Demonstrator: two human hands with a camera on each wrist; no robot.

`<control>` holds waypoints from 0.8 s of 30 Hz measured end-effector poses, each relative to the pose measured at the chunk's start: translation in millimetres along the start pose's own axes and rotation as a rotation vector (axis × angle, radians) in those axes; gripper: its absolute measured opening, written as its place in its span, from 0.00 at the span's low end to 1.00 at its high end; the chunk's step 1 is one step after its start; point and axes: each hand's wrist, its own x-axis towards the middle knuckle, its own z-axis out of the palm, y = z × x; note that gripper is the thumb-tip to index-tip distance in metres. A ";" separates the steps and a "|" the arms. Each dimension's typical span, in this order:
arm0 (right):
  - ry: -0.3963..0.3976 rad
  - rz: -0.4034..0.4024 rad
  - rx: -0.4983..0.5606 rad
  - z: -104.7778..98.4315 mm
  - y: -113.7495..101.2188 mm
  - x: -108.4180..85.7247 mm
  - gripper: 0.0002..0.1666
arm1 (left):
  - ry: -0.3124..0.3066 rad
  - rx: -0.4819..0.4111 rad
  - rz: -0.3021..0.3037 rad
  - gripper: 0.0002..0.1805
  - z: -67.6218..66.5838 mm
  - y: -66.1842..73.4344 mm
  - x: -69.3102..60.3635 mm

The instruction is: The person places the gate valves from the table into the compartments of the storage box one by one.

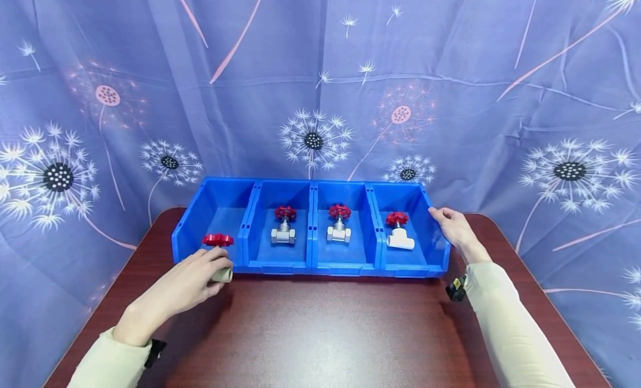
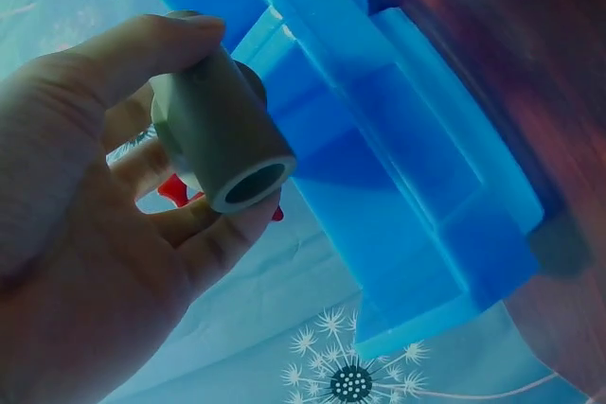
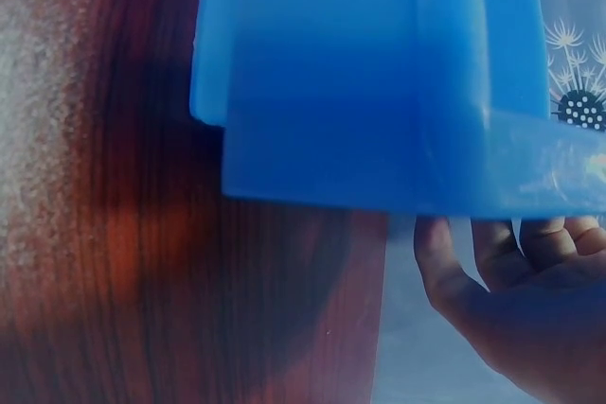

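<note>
My left hand [image 1: 187, 279] holds a valve with a grey plastic pipe body [image 2: 227, 130] and a red handwheel [image 1: 217, 240]. It is raised at the front of the leftmost blue bin [image 1: 227, 218]; in the left wrist view, the fingers wrap the body and mostly hide the wheel. At the far end of the row, my right hand [image 1: 458, 230] touches the outer side of the rightmost blue bin [image 1: 438, 232], its fingertips against the wall. Inside that bin sits a white valve [image 1: 400, 239] with a red wheel.
Two metal valves with red wheels, one left [image 1: 284, 232] and one right [image 1: 339, 231], sit in the middle bins. The joined bins stand toward the back of a dark wooden table [image 1: 320, 332]. A blue dandelion-print curtain [image 1: 260, 98] hangs close behind.
</note>
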 end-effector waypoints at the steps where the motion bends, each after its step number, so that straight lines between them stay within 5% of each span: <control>1: 0.003 -0.004 -0.002 -0.2 0.0 -0.1 0.37 | -0.002 -0.007 -0.007 0.20 -0.2 -0.8 2.1; 13: -0.004 0.012 0.013 1.9 -3.9 -3.2 0.35 | -0.041 -0.057 -0.113 0.25 -6.3 -10.3 18.6; 24: 0.001 0.016 0.009 0.3 -3.8 -3.2 0.36 | -0.041 -0.083 -0.141 0.20 -10.2 -30.0 35.4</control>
